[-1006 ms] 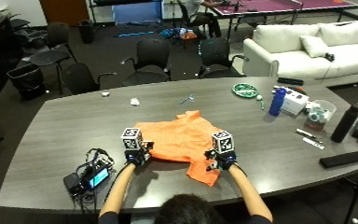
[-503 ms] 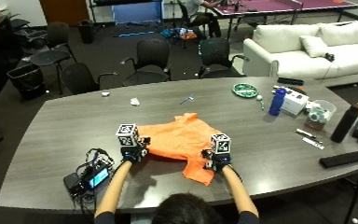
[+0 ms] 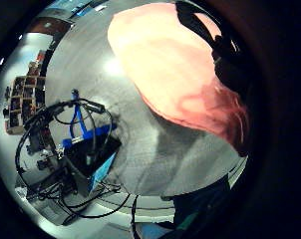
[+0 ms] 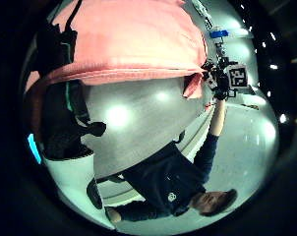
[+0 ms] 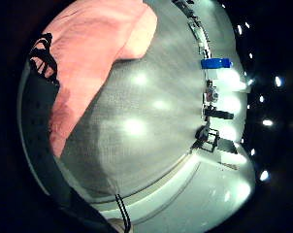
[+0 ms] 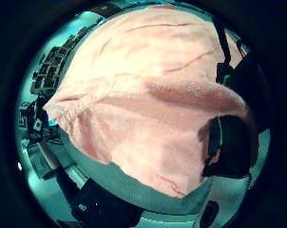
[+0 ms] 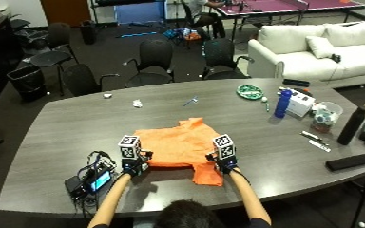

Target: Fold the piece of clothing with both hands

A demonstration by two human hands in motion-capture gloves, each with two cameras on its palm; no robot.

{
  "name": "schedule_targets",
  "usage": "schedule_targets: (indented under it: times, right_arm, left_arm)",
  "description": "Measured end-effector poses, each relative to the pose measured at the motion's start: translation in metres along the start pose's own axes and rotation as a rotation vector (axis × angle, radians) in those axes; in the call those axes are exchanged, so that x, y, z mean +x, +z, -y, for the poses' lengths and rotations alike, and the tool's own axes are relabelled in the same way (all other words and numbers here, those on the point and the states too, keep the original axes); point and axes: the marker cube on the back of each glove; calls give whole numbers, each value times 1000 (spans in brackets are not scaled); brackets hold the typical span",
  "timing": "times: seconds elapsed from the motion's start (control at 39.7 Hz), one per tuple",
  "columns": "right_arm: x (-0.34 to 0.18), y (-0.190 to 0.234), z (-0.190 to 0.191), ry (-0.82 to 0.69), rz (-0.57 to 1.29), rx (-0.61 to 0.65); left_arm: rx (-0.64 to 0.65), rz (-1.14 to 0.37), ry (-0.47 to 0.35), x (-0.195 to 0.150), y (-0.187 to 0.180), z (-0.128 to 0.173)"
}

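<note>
An orange garment (image 7: 179, 142) lies mostly flat on the grey table (image 7: 56, 128) in front of the person. My left hand (image 7: 134, 164) pinches its near left edge, and my right hand (image 7: 224, 164) grips its near right edge, beside a sleeve flap (image 7: 207, 176) that hangs toward the person. In the left thumb side palm view the cloth edge (image 4: 114, 71) is raised off the table, with my right hand (image 4: 218, 78) at its far end. The garment (image 6: 148, 109) fills the right thumb side palm view, with gloved fingers (image 6: 231, 142) curled on it.
A small device with a lit screen and tangled cables (image 7: 91, 180) sits just left of my left hand. On the right side of the table stand a blue bottle (image 7: 283, 103), a white box (image 7: 301, 102), a green plate (image 7: 250, 91), a black bottle (image 7: 350, 126) and a black case (image 7: 350, 162).
Both hands have drawn back toward the person with the garment's near edge held; the cloth has slid a little nearer.
</note>
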Motion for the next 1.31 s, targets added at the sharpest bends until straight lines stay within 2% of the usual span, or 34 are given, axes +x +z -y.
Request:
schedule_targets:
  times: [0.08, 0.1, 0.18, 0.25, 0.35, 0.43, 0.5, 0.6, 0.73, 0.86, 0.93, 1.01, 1.11, 1.16, 1.21, 1.26, 1.31]
  right_arm:
    - [4, -19, -20, -13, -20, 10]
    - [5, -26, -28, -27, -25, 10]
    - [8, -38, -44, -75, -45, 13]
    - [11, -30, -43, -139, -37, 23]
    - [11, -44, -69, -195, -26, 46]
    - [12, -66, -87, -203, -26, 77]
    - [16, -88, -90, -186, -28, 107]
    - [21, -110, -67, -131, -47, 134]
    - [24, -109, 3, 0, -69, 108]
    - [5, -88, 50, 150, -37, -7]
    - [-3, -70, 75, 190, -35, -10]
    - [-6, -68, 80, 179, -48, 53]
    - [7, -78, 57, 204, -56, 77]
    - [18, -81, 40, 227, -36, 34]
    - [28, -80, 25, 266, -4, -24]
    - [37, -71, 14, 308, 52, -100]
    - [45, -57, 6, 339, 133, -200]
  left_arm:
    - [-171, -11, -135, -2, 5, -21]
    - [-202, -19, -141, -2, 6, -26]
    - [-98, -10, -25, -1, 5, -35]
    - [-1, 17, 36, -1, 2, -47]
    - [137, -15, 260, -3, 3, -47]
    - [198, -22, 315, 3, -13, -64]
    - [253, -29, 319, 7, -35, -74]
    - [278, -42, 260, 4, -55, -48]
    - [229, -59, 166, 3, -70, 13]
    - [-38, -78, -175, -14, -38, 61]
    - [-115, -71, -255, -22, -15, 84]
    - [-119, -33, -293, -28, -1, 90]
    - [17, 8, -313, -32, -5, 83]
    - [93, -7, -313, -29, -10, 71]
    - [153, -37, -270, -23, -13, 60]
    - [162, -60, -217, -16, -9, 49]
    - [142, -60, -203, -10, 1, 37]
